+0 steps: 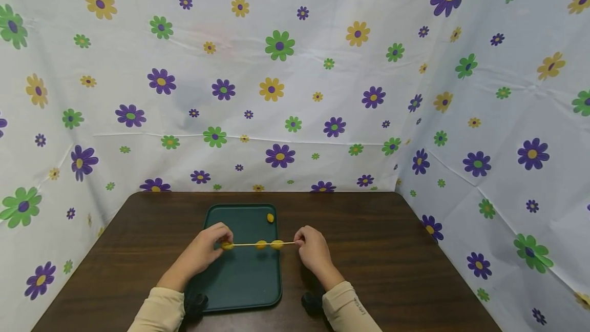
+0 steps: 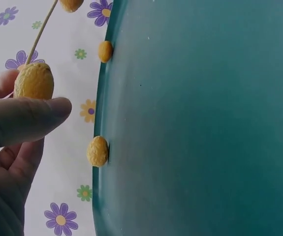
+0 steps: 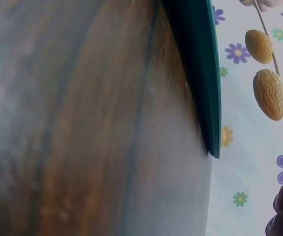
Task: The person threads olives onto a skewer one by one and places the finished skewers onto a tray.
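A thin wooden skewer [image 1: 246, 244] runs level between the two hands, above the tray [image 1: 244, 283]. My left hand [image 1: 205, 250] pinches a wrinkled, oval yellow fruit [image 2: 35, 81], which looks like a date, at the skewer's left end. Thumb and fingertips press it from both sides. Two more yellow fruits, one [image 1: 261, 245] near the middle and one [image 1: 277, 245] further right, sit close together along the skewer. The right hand [image 1: 315, 251] pinches the bare right end of the skewer, just beyond the tray's right edge.
One loose yellow fruit [image 1: 270, 218] lies in the green tray's far right corner. In the left wrist view, another loose fruit [image 2: 98, 151] lies by the tray rim. A dark wooden table [image 1: 369, 255] carries the tray, and a flowered white curtain [image 1: 313, 65] hangs behind.
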Tool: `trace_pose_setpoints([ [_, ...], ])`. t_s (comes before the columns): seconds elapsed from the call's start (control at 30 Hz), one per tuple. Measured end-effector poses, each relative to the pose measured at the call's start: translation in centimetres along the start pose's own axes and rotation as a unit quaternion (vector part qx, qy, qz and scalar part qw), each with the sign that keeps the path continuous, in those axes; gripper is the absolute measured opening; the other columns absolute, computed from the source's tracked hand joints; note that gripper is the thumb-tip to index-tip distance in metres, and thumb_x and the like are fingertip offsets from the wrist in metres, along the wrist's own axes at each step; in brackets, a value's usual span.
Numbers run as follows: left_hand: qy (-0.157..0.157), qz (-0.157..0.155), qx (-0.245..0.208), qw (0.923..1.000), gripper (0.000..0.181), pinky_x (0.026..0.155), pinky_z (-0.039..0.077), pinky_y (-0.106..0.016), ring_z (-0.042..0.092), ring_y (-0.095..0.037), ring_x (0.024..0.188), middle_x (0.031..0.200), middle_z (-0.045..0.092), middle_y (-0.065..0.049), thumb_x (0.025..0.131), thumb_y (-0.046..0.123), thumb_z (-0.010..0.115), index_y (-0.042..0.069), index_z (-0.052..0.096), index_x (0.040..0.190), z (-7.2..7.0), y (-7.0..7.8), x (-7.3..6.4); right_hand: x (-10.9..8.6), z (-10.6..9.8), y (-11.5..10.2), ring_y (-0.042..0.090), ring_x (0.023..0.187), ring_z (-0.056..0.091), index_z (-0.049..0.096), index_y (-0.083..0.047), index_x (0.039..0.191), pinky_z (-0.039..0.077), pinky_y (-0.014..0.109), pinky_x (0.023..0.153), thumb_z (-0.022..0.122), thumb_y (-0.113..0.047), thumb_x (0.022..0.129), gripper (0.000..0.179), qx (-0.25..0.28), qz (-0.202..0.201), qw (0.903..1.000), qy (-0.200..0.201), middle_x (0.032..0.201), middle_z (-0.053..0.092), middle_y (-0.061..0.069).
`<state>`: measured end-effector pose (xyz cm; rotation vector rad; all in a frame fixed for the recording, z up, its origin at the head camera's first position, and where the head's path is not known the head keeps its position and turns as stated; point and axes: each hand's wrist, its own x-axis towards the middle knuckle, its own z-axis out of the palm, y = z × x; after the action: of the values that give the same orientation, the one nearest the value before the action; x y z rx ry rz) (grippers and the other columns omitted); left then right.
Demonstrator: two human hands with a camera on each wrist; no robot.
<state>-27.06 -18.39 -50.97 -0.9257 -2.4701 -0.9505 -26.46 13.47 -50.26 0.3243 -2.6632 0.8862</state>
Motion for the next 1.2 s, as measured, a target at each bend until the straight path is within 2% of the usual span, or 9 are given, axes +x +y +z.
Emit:
trace_pose_setpoints([
  [0.23, -0.007, -0.024, -0.029, 0.9993, 0.044, 0.076, 0.059, -0.029, 0.061, -0.007, 0.085, 0.096, 0.060, 0.007, 0.071, -0.014, 0.085, 0.017, 0.066, 0.094, 0.0, 0.1, -0.2, 0.0, 0.2, 0.3, 0.013, 0.073, 0.053, 0.062, -0.015, 0.076, 0.047, 0.031, 0.067, 0.073, 0.005, 0.085, 0.025, 0.014, 0.023, 0.9996, -0.008, 0.077, 0.055, -0.007],
  [0.43, -0.017, -0.081, -0.100, 0.9915, 0.031, 0.082, 0.059, -0.031, 0.067, -0.013, 0.090, 0.102, 0.065, 0.003, 0.079, 0.000, 0.084, 0.009, 0.069, 0.105, -0.3, 0.3, -0.6, -0.1, 0.0, 0.3, 0.013, 0.072, 0.053, 0.061, -0.015, 0.076, 0.046, 0.030, 0.066, 0.072, 0.006, 0.086, 0.026, 0.024, 0.029, 0.9992, -0.011, 0.077, 0.055, -0.006],
  [0.5, -0.014, -0.099, -0.110, 0.9889, 0.029, 0.084, 0.059, -0.032, 0.068, -0.015, 0.091, 0.103, 0.067, 0.002, 0.082, 0.003, 0.083, 0.006, 0.070, 0.107, -0.4, 0.4, -0.7, -0.1, -0.1, 0.3, 0.013, 0.072, 0.053, 0.061, -0.015, 0.076, 0.046, 0.030, 0.066, 0.072, 0.007, 0.086, 0.026, 0.025, 0.030, 0.9992, -0.013, 0.077, 0.055, -0.006],
  [0.6, -0.009, -0.108, -0.108, 0.9882, 0.027, 0.084, 0.059, -0.033, 0.069, -0.018, 0.093, 0.102, 0.069, 0.000, 0.083, 0.005, 0.082, 0.004, 0.071, 0.107, -0.4, 0.6, -0.7, -0.2, -0.1, 0.3, 0.012, 0.072, 0.053, 0.061, -0.015, 0.075, 0.046, 0.029, 0.066, 0.072, 0.007, 0.085, 0.027, 0.022, 0.027, 0.9993, -0.014, 0.077, 0.055, -0.007],
  [0.93, -0.005, -0.086, -0.095, 0.9918, 0.025, 0.080, 0.059, -0.030, 0.070, -0.013, 0.088, 0.098, 0.072, 0.002, 0.080, 0.003, 0.085, 0.005, 0.074, 0.102, -0.2, 1.0, -0.4, -0.2, -0.2, 0.1, 0.015, 0.072, 0.054, 0.062, -0.015, 0.074, 0.047, 0.032, 0.067, 0.070, 0.009, 0.081, 0.026, -0.012, 0.021, 0.9996, -0.011, 0.078, 0.059, -0.002],
  [1.2, -0.006, -0.077, -0.091, 0.9929, 0.022, 0.079, 0.059, -0.027, 0.070, -0.012, 0.087, 0.097, 0.072, 0.003, 0.081, 0.005, 0.085, 0.008, 0.075, 0.100, 0.0, 1.2, -0.3, -0.4, -0.3, -0.2, 0.013, 0.070, 0.053, 0.064, -0.014, 0.073, 0.047, 0.031, 0.065, 0.069, 0.010, 0.079, 0.025, -0.018, 0.018, 0.9997, 0.003, 0.076, 0.057, -0.006],
])
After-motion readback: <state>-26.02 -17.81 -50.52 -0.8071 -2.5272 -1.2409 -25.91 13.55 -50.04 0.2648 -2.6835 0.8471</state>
